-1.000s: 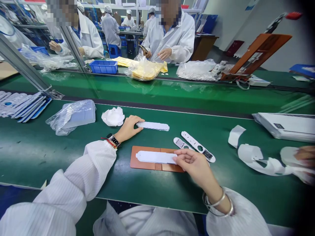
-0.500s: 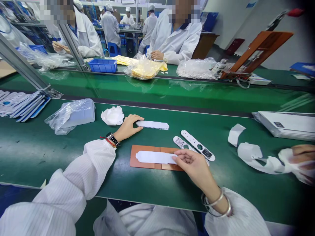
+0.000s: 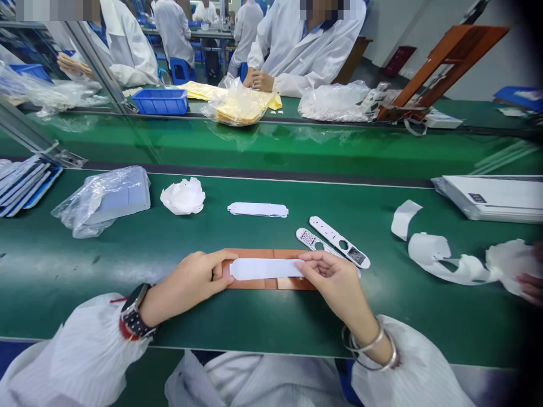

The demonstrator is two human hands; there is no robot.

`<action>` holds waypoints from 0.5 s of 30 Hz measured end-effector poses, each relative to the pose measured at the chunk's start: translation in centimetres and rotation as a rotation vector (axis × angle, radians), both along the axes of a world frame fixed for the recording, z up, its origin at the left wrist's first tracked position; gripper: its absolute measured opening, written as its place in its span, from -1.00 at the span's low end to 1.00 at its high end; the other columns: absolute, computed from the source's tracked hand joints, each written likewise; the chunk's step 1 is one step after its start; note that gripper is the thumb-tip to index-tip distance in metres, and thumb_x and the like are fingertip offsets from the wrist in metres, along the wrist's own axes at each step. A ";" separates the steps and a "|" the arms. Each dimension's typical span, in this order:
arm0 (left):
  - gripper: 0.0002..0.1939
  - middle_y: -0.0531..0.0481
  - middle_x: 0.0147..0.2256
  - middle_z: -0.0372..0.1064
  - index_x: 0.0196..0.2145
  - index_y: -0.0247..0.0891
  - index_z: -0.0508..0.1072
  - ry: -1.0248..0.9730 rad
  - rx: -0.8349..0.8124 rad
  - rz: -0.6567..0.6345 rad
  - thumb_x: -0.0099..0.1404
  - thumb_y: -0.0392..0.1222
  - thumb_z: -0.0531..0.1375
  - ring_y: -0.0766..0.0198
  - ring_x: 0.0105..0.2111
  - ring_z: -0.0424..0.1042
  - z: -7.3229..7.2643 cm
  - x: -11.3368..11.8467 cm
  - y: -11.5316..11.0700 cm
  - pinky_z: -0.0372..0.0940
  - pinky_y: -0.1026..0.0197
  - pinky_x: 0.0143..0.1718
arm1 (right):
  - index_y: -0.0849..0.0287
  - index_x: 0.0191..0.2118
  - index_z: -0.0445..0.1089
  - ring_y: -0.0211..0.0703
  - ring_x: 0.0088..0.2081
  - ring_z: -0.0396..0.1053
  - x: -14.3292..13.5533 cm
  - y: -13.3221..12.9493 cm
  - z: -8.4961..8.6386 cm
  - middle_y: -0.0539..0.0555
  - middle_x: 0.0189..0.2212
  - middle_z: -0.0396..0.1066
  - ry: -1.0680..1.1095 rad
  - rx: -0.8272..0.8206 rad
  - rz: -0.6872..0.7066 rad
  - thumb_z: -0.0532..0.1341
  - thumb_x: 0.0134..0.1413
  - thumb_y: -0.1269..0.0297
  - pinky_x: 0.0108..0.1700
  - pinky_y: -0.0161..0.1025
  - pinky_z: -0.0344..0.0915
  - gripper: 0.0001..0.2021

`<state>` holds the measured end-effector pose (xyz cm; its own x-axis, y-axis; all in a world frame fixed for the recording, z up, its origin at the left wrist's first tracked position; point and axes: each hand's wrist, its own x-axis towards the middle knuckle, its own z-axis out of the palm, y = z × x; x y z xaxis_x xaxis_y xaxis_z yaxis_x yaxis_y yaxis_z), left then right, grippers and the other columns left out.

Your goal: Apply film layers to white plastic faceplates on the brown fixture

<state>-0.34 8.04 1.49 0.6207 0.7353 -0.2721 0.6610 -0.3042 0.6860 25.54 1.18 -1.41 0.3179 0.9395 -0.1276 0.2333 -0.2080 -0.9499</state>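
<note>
A long white strip [image 3: 265, 269] with rounded ends lies over an orange-brown plate [image 3: 271, 254] in front of me. My left hand [image 3: 199, 276] has its thumb and index finger curled about the strip's left end, also touching the plate. At the other end, my right hand [image 3: 328, 276] pinches the strip between thumb and fingers. Just beyond the right hand lie two slim white panels, one with a round hole and a dark printed square [image 3: 339, 243], the other with a dotted pattern [image 3: 311, 237]. Farther back is a small stack of white strips [image 3: 258, 210].
A crumpled white paper [image 3: 183, 196] and a bagged clear stack [image 3: 119, 195] lie left. Curled white backing paper [image 3: 430, 251] is at right, touched by another person's hand [image 3: 532, 285]. White boxes [image 3: 504, 195] sit behind it. Co-workers sit across the green bench.
My left hand has left the stack of strips at the back and come down to the left end of the strip on the plate. My right hand keeps its pinch.
</note>
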 end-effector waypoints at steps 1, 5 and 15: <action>-0.65 0.17 -0.59 0.31 -0.01 -0.14 0.38 -0.007 -0.016 0.017 0.25 -0.11 0.13 0.34 -0.62 0.29 -0.3 -0.1 -0.3 0.10 0.32 -0.61 | 0.18 -0.43 0.46 -0.17 -0.52 0.39 0.1 0.0 0.1 0.10 -0.55 0.46 0.030 -0.018 0.009 0.36 -0.24 0.00 -0.48 -0.26 0.38 -0.67; -0.58 0.18 -0.58 0.29 0.01 -0.15 0.34 -0.121 -0.155 0.091 0.18 -0.10 0.20 0.35 -0.59 0.29 -1.1 -0.1 -0.1 0.13 0.35 -0.59 | 0.18 -0.40 0.45 -0.15 -0.46 0.43 0.6 -0.3 -0.1 0.09 -0.56 0.46 0.085 -0.043 0.028 0.36 -0.19 0.02 -0.44 -0.28 0.38 -0.69; -0.54 0.20 -0.57 0.22 0.10 -0.12 0.24 -0.189 -0.468 0.115 0.26 -0.04 0.15 0.43 -0.66 0.22 -0.8 -0.5 1.1 0.17 0.42 -0.66 | 0.17 -0.41 0.47 -0.26 -0.54 0.37 -0.4 -0.6 0.1 0.04 -0.56 0.46 -0.063 -0.025 -0.024 0.34 -0.12 0.13 -0.51 -0.35 0.35 -0.79</action>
